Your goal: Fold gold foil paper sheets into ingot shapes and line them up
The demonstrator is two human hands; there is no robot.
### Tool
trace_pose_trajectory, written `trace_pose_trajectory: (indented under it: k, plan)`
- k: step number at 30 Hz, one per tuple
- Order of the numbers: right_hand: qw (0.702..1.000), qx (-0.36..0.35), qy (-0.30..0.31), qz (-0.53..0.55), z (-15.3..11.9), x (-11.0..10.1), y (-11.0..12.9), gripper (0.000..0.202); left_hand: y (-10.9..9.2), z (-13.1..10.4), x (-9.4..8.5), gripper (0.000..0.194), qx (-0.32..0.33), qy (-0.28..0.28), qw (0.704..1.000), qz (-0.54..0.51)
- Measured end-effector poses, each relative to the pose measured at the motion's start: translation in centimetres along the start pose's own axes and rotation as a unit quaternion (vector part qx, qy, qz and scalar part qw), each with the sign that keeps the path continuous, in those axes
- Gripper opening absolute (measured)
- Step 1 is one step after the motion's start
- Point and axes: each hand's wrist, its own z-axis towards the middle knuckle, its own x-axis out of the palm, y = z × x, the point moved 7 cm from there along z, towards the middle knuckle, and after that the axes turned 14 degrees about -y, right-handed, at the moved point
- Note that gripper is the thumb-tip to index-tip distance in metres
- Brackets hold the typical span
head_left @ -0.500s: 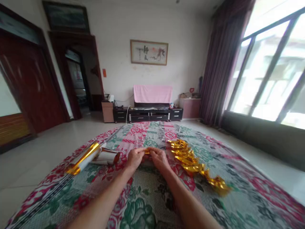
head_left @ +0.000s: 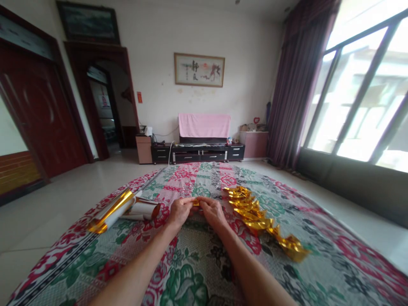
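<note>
Between my two hands is a small folded piece of gold foil paper (head_left: 196,203), mostly covered by my fingers. My left hand (head_left: 181,212) pinches its left end, and my right hand (head_left: 212,211) pinches its right end. To the right of my hands, a row of folded gold foil ingots (head_left: 250,209) runs toward me across the cloth. On the left lie curled sheets of gold foil paper (head_left: 111,210) with white backs, one of them rolled into a loose tube (head_left: 143,210).
A flowered cloth (head_left: 188,284) in red, green and grey covers the round surface under my hands. Beyond it, a low black cabinet (head_left: 199,154) stands against the wall, with a pink cloth (head_left: 204,125) draped above. A window (head_left: 360,93) is at the right.
Both hands stay in nearly the same place, still pinching the foil piece, with slightly more gold showing between the fingers. The ingots and sheets have not moved.
</note>
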Motion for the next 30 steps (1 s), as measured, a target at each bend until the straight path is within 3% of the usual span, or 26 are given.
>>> trace_pose_trajectory:
  k: [30]
  plan:
    - [1.000, 0.005, 0.018, 0.022, -0.17, 0.04, 0.15, 0.037, -0.15, -0.36, 0.14, 0.036, -0.013, 0.015, 1.000, -0.021]
